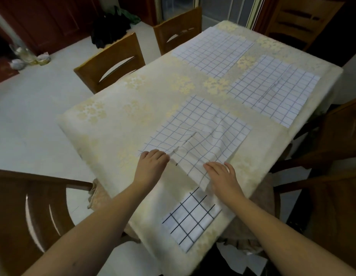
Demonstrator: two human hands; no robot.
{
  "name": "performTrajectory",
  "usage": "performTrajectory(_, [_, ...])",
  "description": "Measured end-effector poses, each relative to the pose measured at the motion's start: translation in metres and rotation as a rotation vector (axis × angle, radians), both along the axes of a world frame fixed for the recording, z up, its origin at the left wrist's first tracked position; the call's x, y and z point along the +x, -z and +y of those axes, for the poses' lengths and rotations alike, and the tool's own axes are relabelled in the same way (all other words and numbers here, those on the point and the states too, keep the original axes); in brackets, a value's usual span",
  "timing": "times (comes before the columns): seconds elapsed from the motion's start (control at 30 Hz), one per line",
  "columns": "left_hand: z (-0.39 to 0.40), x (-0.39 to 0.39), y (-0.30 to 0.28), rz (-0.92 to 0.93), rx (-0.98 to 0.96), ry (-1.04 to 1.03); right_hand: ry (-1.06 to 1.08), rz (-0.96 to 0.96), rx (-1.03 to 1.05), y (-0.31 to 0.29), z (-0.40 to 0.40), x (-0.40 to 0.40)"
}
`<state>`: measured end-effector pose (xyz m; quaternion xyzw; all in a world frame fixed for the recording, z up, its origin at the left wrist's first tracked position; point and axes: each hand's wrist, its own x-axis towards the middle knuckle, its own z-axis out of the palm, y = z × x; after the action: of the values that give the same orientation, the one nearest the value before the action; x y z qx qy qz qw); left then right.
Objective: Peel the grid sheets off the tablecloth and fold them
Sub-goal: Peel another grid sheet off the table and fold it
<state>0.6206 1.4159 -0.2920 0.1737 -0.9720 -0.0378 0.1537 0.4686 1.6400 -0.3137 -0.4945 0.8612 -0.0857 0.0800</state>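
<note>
Four grid sheets show on the tablecloth (117, 124) covering the tabletop: two flat at the far end, a folded one (191, 220) at the near edge, and a rumpled near sheet (197, 140) in the middle, partly lifted. Peeling that sheet looks to be the step in hand. The left hand (152, 162) curls at its near-left corner, though whether that grip pinches it is hidden; the right hand (221, 174) lies spread on its near edge. Next comes freeing the far half, then folding.
</note>
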Motion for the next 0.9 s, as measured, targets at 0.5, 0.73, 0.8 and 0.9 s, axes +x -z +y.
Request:
performTrajectory(0.5, [-0.015,0.074,-0.024,-0.050,0.034,0.170,0.367,-0.609,-0.425,-0.042,0.017,0.085])
performTrajectory(0.73, [-0.055,0.077,-0.048,-0.129,0.133,0.064,0.466,-0.687,-0.131,-0.036,0.055,0.082])
performTrajectory(0.8, [-0.064,0.072,-0.058,-0.193,0.122,0.100,0.464,-0.713,-0.152,-0.038,0.061,0.084])
performTrajectory(0.9, [-0.072,0.064,-0.065,-0.146,0.095,0.100,0.408,-0.781,-0.154,-0.051,0.060,0.090])
